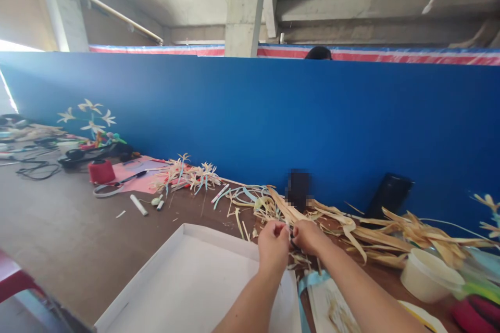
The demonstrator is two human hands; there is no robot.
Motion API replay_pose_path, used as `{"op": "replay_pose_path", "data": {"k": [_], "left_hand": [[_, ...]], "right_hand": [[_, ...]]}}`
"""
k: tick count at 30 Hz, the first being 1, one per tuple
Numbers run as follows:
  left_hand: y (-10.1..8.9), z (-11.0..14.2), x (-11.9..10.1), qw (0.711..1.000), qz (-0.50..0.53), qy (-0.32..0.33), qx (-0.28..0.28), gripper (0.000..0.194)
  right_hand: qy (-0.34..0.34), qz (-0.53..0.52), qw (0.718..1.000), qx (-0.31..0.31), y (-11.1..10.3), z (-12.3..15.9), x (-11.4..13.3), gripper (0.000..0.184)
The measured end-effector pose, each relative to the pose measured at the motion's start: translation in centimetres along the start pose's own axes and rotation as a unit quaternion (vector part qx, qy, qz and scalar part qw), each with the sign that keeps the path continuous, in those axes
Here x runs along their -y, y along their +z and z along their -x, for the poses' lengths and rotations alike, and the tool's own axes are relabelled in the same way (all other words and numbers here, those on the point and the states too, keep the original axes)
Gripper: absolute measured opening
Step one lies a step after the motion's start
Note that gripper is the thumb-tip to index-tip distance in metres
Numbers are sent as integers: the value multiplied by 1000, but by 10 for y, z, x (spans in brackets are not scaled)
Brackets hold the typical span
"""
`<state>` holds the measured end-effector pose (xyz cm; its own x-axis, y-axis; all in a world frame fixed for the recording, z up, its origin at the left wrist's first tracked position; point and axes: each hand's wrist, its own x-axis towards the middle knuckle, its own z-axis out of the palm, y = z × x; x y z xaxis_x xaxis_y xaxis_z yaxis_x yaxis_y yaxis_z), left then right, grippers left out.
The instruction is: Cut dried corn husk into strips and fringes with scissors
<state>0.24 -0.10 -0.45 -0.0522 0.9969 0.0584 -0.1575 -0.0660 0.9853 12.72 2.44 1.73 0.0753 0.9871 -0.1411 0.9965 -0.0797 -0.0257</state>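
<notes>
My left hand point(272, 243) and my right hand point(308, 237) meet over the far edge of a white shallow box point(187, 281). Both are closed in a pinch on a small dark piece between them, too small to name. Just beyond the fingers lies a pile of dried straw-coloured leaf strips point(351, 226) that spreads to the right along the brown table point(66, 239).
A blue partition point(273, 114) runs along the table's far side; a person's head shows above it. Finished straw flowers point(191, 174), a red cup point(101, 171), scissors and cables lie at left. A white bowl point(429, 273) and a black phone point(388, 195) are at right.
</notes>
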Motion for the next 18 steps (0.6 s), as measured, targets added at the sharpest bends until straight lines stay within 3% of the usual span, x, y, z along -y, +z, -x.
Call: {"op": "replay_pose_path", "data": {"k": [4, 8, 10, 12, 18], "left_hand": [[1, 4, -4, 1000, -14, 18, 6, 12], [2, 4, -4, 1000, -8, 10, 5, 12], [2, 3, -1, 1000, -11, 10, 2, 12], [4, 2, 3, 1000, -17, 17, 3, 12], [7, 2, 11, 999, -32, 34, 14, 17]], "right_hand": [[2, 35, 999, -22, -11, -4, -2, 38], [-11, 35, 998, -55, -27, -13, -8, 93], [-33, 24, 998, -57, -33, -19, -13, 112], [-54, 17, 997, -55, -37, -27, -19, 119], [-68, 22, 996, -51, -36, -45, -29, 110]]}}
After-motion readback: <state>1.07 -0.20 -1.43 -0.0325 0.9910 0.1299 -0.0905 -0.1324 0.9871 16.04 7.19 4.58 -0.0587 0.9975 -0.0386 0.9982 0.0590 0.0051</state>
